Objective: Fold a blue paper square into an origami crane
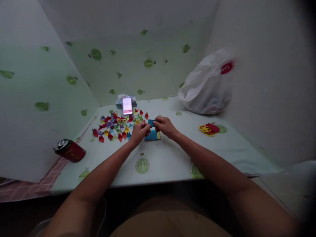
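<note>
Between my two hands is a small piece of blue paper (151, 122), raised a little over the table. My left hand (140, 132) pinches its left side with thumb and fingers. On the opposite side, my right hand (165, 126) is closed on the paper's right edge. Just below them lies a stack of blue and yellow paper (152, 135), partly covered by my fingers. A spread of small folded paper pieces (111, 126) in red, yellow, purple, green and blue lies to the left of my hands.
A lit phone (127, 106) leans against a tissue box (134, 101) at the back. At left stands a dark red can (71, 151). A white plastic bag (207, 84) sits at the back right. Red and yellow cut-out shapes (209, 129) lie right of my hands.
</note>
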`<state>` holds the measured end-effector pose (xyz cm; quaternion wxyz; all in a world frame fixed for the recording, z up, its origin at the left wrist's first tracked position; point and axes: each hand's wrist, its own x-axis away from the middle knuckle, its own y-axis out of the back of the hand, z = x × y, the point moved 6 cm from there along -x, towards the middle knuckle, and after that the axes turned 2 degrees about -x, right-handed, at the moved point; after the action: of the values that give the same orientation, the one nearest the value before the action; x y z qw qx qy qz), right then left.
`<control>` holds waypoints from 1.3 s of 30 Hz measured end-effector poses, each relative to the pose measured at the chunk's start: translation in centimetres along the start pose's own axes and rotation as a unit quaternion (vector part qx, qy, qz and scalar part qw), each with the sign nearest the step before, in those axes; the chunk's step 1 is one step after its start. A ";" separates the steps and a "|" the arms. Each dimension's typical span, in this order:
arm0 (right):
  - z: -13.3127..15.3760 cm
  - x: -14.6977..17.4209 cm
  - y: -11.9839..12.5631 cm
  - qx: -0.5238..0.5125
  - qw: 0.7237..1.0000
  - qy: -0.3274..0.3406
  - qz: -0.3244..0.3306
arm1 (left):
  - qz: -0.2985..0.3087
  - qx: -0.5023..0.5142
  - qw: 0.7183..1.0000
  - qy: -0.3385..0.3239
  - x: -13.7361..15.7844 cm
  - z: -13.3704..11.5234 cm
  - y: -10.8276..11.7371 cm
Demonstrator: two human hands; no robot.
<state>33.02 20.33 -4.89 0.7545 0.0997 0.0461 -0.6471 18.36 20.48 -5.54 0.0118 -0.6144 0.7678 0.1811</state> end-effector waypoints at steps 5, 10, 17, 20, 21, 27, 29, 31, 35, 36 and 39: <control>-2.8 0.6 -1.2 -0.038 0.997 -0.052 0.037 | -0.036 0.000 0.999 0.005 0.2 2.0 -0.6; -4.4 0.8 -1.4 -0.065 0.992 -0.094 0.049 | 0.010 -0.018 1.000 0.011 0.6 2.9 -0.7; -3.8 0.4 -0.6 -0.046 0.994 -0.083 0.055 | 0.036 0.015 0.999 0.027 0.4 2.7 -0.8; -3.5 0.6 -0.7 -0.044 0.995 -0.076 0.057 | 0.024 0.033 0.999 0.027 0.6 2.5 -0.7; -3.3 0.7 -0.8 -0.046 0.995 -0.074 0.058 | 0.018 0.038 0.999 0.026 0.7 2.5 -0.6; -3.1 1.0 -1.7 -0.081 0.988 -0.091 0.098 | -0.011 0.072 0.997 0.027 0.7 2.6 -0.2; -3.1 1.0 -1.7 -0.104 0.986 -0.092 0.089 | -0.013 0.085 0.996 0.034 0.6 2.7 -0.2; -3.2 1.0 -1.5 -0.131 0.984 -0.093 0.072 | -0.009 0.099 0.994 0.043 0.6 2.9 -0.3; -3.2 1.1 -1.1 -0.157 0.981 -0.100 0.051 | -0.011 0.132 0.989 0.060 0.8 2.9 -0.5; -3.2 1.1 -1.1 -0.160 0.981 -0.100 0.048 | -0.013 0.144 0.988 0.063 0.8 2.9 -0.6; -2.8 1.1 -1.0 -0.161 0.981 -0.096 0.041 | -0.023 0.177 0.982 0.067 1.0 2.7 -0.6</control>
<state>32.41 19.69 -7.94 0.7876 -0.0839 0.0725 -0.6061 18.12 20.25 -8.43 0.0734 -0.6310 0.7723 0.0001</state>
